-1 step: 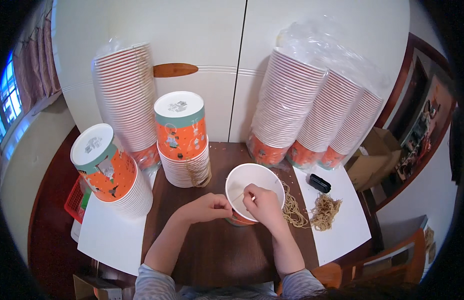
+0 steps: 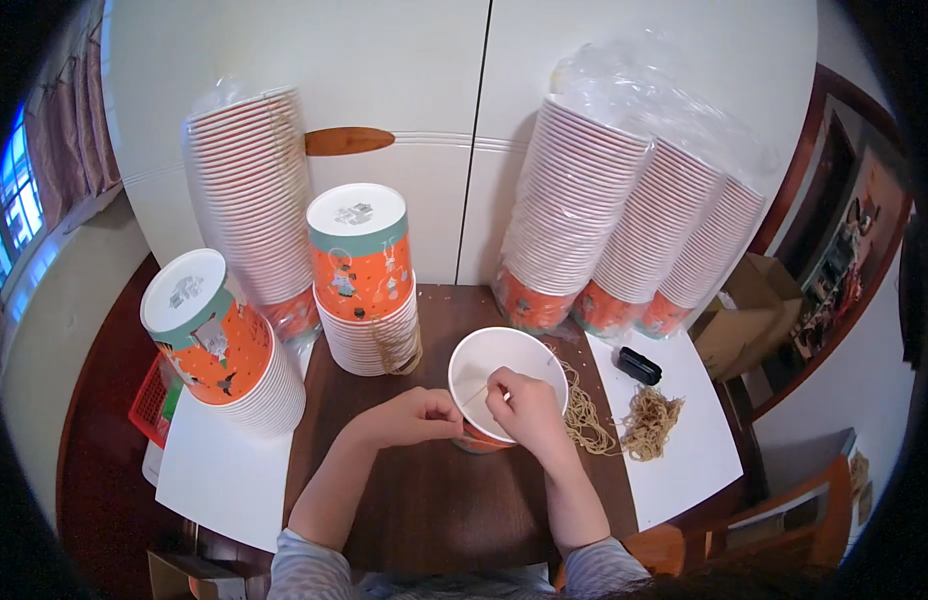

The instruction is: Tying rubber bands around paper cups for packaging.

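Observation:
An orange paper bucket [image 2: 494, 350] with a white inside stands mouth up on the dark middle of the table. My left hand [image 2: 419, 415] is closed at its near left rim. My right hand [image 2: 524, 405] pinches over the near right side of the rim. Between the two hands runs a short, thin tan cord [image 2: 475, 396], its ends hidden in my fingers. Just right of the bucket lies a loose bundle of tan cords [image 2: 587, 425]. A second tangled cord pile [image 2: 651, 423] rests on the white table leaf.
Upside-down bucket stacks stand at left [image 2: 219, 345] and left of centre [image 2: 362, 265], the latter with cords hanging on it. Plastic-wrapped bucket stacks rise at back left [image 2: 249, 200] and back right [image 2: 584, 200]. A small black object [image 2: 639, 366] sits near the cord pile.

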`<state>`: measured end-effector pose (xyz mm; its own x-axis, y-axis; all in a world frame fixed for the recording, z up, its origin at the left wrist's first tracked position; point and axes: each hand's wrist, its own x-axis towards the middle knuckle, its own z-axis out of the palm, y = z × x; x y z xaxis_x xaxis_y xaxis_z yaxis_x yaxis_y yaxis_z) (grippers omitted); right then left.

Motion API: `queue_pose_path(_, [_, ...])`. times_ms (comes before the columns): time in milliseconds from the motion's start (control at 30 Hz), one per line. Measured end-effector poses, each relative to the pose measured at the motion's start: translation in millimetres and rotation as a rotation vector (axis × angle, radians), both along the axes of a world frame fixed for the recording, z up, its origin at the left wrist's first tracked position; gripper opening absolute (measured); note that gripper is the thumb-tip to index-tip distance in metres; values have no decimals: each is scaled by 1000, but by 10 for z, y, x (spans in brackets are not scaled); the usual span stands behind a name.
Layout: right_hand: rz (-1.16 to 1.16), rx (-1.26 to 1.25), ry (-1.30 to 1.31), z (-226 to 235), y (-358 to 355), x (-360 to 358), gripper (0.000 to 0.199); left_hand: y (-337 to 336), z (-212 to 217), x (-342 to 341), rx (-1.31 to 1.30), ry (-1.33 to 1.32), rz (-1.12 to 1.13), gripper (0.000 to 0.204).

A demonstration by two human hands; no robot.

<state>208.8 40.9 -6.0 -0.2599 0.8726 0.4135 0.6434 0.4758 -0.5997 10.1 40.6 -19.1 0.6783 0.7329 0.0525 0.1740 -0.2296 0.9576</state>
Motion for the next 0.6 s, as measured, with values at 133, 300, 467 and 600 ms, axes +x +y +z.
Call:
queue_pose_path(133, [-3, 72, -35, -16, 5, 3, 10, -56, 72, -15, 32, -51, -173, 11])
queue_pose_path(300, [36, 67, -116, -30, -14, -42, 12, -101, 187, 22, -100, 149, -462, 43])
queue_pose_path(467, [66, -11, -134, -34, -5, -43, 10, -226, 224, 132, -26, 197, -469, 56])
queue_pose_path(600, [107, -20, -26, -14, -7, 34, 10, -230, 232, 103, 253, 162, -241, 56])
